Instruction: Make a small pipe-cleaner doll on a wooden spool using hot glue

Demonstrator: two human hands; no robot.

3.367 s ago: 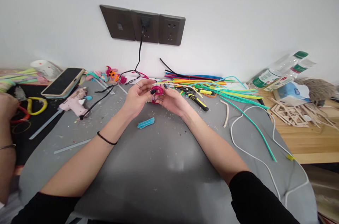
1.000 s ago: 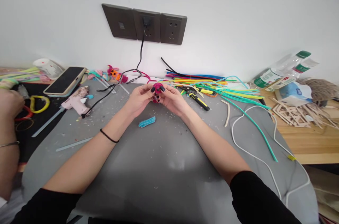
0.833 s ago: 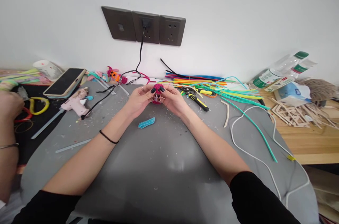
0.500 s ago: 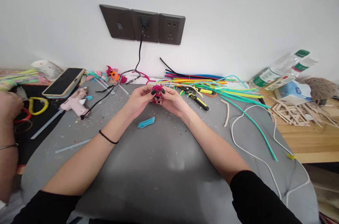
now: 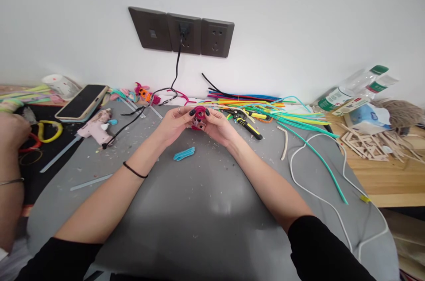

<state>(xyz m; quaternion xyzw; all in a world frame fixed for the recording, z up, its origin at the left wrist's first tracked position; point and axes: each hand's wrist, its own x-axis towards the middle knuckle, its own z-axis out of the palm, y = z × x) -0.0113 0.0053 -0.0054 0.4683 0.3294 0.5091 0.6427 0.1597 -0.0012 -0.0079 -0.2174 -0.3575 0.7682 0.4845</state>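
Observation:
A small crimson piece bent from fuzzy pipe cleaner (image 5: 199, 112), with a ring-like top, is held up between both hands above the grey mat. My left hand (image 5: 176, 124) pinches its left side, thumb in front. On the other side my right hand (image 5: 217, 127) grips it the same way. Fingers cover much of the piece, so its full shape is hidden. Just below my left hand lies a folded light-blue bundle of pipe cleaner (image 5: 183, 153). Black-and-yellow pliers (image 5: 247, 125) rest on the mat to the right of my right hand.
A pink glue gun (image 5: 96, 128), a phone (image 5: 82, 102) and yellow-handled scissors (image 5: 49, 131) lie left, near a co-worker's hand (image 5: 13, 132). Coloured pipe cleaners (image 5: 259, 102) line the wall. A white cable (image 5: 318, 192), plastic bottles (image 5: 348, 90) and wooden sticks (image 5: 365, 141) are right.
The thumbs have shifted slightly apart on the crimson piece, and its round top now shows more clearly. The camera view has moved very slightly.

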